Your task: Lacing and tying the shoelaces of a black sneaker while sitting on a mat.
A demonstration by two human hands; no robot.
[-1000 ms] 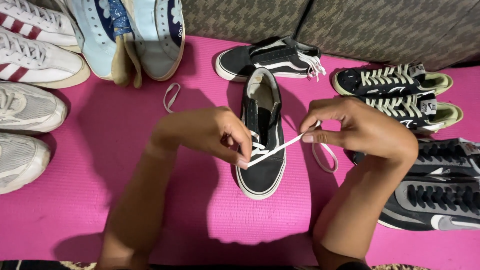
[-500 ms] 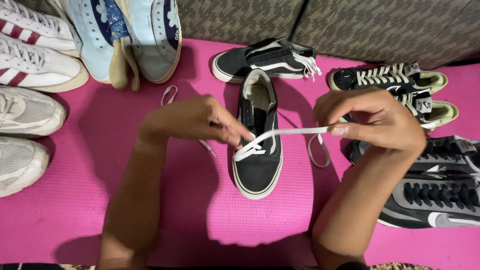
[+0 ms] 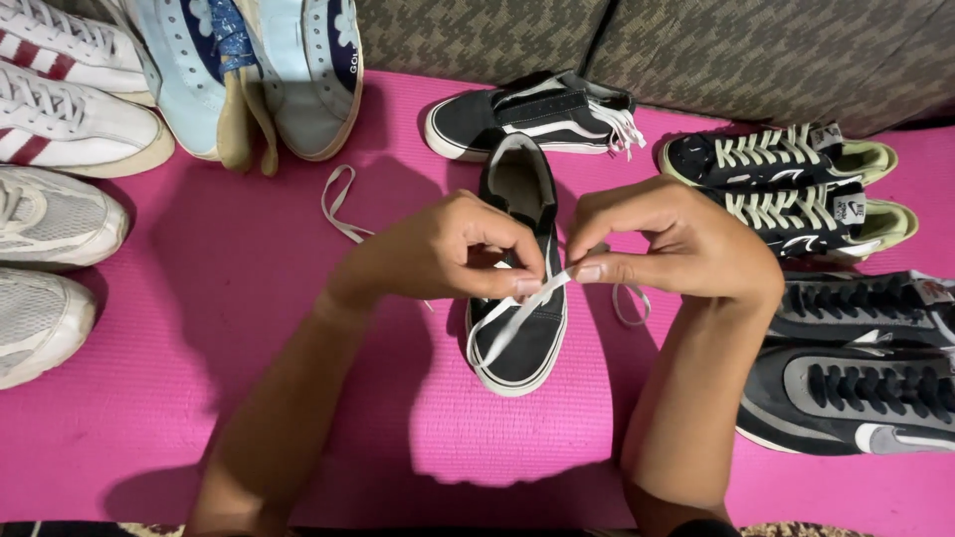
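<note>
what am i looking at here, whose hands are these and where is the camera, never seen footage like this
There is no machine here. The camera is worn on a person's head and looks down, so the two arms coming up from the bottom edge are that person's own. The left hand and the right hand meet over a black low-top shoe with a white sole, which stands on a pink mat. Both hands pinch a flat white lace that runs across the front of this shoe. More shoes lie around: its black partner on its side behind it, white and pale blue pairs to the left, and black ones with pale laces, then dark grey ones, to the right. A loose end of lace lies on the mat.
</note>
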